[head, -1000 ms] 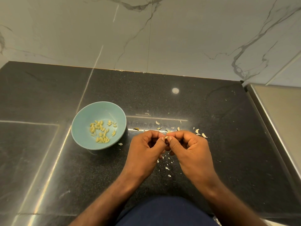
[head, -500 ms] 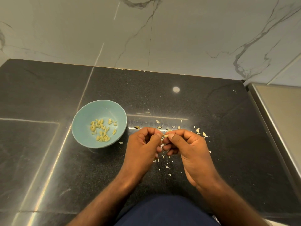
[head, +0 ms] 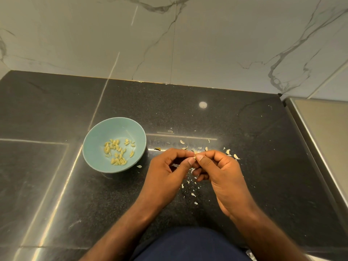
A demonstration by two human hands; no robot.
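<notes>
Left hand [head: 165, 172]: fingers curled, thumb tip pinching the seed [head: 194, 157]
Right hand [head: 220, 172]: curled too, thumb on the same seed
Seed: between both thumbs, mostly hidden, seemingly pale
Bowl [head: 98, 140]: just left of the left hand, kernels [head: 117, 151] inside
Shell bits [head: 235, 156]: scattered beyond and beneath both hands on the counter [head: 263, 166]

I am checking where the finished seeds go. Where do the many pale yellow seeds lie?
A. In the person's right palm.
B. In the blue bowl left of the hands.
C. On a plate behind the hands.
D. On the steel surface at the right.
B: the pale seeds lie inside the blue bowl, left of the left hand; it and the right hand pinch only one seed between them.
</notes>
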